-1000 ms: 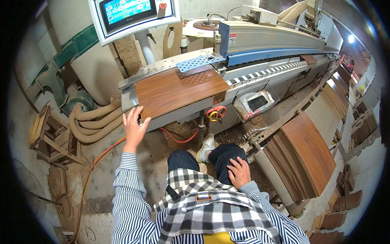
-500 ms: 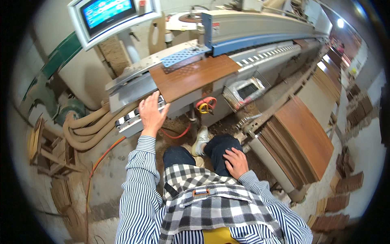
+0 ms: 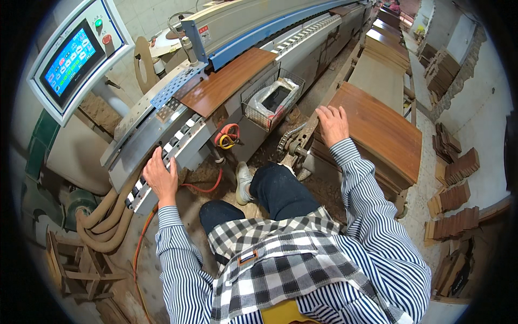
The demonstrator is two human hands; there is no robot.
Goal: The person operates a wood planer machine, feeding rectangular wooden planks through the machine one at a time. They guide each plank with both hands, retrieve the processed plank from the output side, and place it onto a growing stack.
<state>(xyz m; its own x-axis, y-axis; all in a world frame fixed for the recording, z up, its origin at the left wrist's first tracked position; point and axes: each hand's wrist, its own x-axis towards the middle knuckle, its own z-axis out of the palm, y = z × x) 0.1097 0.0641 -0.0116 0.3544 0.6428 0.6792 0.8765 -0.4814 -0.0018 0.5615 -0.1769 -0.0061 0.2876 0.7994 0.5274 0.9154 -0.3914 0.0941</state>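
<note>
A brown wood-grain board lies on the bed of a long machine, its far edge under the blue-edged beam. My left hand rests at the roller rail along the machine's near side, thumb and fingers apart and holding nothing. On the right, my right hand is at the near left edge of a stack of boards, fingers spread loosely. The stack's top board has a brown wood-grain face. Whether the right fingertips press on it, I cannot tell.
A control panel with a lit screen stands at upper left. Beside the machine hang a wire basket and orange-handled scissors. Ribbed hoses and an orange hose run at left. More board stacks line the right wall.
The view has turned right. My right hand has left my thigh for the board stack. The board on the machine has slid farther along the beam, away from my left hand.
</note>
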